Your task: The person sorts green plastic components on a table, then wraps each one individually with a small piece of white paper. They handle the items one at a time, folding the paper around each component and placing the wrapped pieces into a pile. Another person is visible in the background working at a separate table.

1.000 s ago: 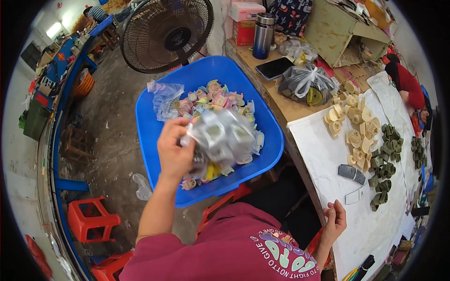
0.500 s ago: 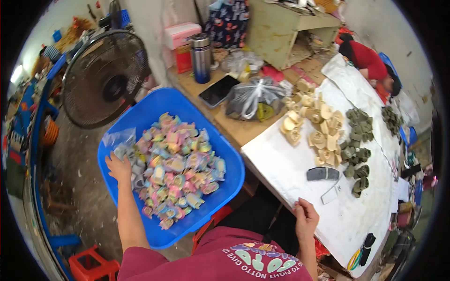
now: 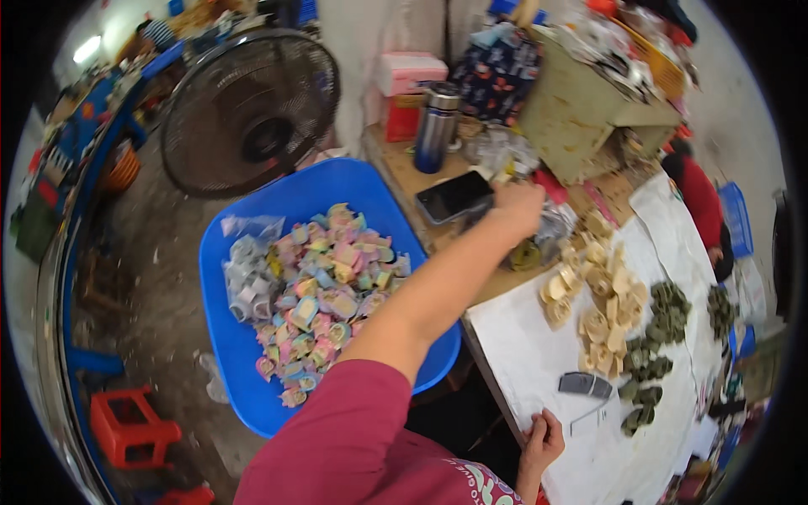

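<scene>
My left arm stretches across the blue tub to the clear plastic bag on the wooden table. On top of that bag rests my left hand, its fingers curled down around the bag's gathered top and mostly hidden. My right hand stays at the near edge of the white sheet, thumb and fingers pressed together; whatever is in them is too small to make out. Close to it lie a dark grey curved piece and a thin-outlined flat piece. Cream curved pieces and dark green ones sit in clusters farther off.
The blue tub holds many pastel pieces and grey pieces in clear plastic. A phone, a steel-and-blue flask and a fan stand beyond. A red stool is at lower left; another person sits at far right.
My left hand has left the grey pieces in the tub and moved right to the plastic bag on the table. My right hand keeps its place by the sheet's edge. The view has shifted.
</scene>
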The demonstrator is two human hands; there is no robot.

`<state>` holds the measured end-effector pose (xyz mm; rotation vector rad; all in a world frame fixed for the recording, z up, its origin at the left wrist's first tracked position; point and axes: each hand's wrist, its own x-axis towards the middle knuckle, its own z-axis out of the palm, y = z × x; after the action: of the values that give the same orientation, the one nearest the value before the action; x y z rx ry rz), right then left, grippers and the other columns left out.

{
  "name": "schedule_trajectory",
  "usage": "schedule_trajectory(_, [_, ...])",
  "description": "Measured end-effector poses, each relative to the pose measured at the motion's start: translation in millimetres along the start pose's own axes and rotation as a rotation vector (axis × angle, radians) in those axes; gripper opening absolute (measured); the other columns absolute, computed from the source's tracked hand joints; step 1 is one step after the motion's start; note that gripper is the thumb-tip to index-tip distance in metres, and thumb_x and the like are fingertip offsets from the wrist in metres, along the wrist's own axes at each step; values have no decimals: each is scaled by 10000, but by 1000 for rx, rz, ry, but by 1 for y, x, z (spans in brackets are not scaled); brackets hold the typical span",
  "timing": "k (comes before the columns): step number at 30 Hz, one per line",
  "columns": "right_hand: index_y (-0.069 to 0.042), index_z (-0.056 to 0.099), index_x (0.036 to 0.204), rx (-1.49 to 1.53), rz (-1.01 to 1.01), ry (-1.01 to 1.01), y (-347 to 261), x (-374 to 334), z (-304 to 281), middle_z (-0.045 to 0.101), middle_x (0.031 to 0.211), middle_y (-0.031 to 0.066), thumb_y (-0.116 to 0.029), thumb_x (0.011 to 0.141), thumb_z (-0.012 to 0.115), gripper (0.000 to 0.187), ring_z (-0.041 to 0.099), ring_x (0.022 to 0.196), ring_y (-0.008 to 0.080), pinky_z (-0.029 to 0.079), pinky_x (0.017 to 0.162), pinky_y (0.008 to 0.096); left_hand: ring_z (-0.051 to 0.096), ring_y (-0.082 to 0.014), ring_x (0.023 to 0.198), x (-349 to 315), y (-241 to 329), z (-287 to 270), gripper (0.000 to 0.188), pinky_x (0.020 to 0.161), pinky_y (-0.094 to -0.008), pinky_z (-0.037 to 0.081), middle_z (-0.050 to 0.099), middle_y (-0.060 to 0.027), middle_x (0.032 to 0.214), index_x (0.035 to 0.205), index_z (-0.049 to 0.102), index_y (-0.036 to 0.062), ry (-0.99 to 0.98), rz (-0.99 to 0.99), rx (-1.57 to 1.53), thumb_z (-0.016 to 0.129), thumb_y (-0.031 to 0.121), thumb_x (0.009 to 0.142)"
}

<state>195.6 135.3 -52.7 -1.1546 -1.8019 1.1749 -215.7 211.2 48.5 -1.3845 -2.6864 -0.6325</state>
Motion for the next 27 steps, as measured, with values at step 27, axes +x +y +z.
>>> schedule_trajectory(27, [8, 658, 1019, -120, -234, -58, 1, -4, -2, 662, 831, 80, -20, 907, 552, 156, 569, 626, 95, 459, 560, 214, 542, -55, 593, -250, -120, -205, 105, 538, -218, 431, 612, -5, 657, 857, 673, 21, 779, -220, -141, 633, 39, 761])
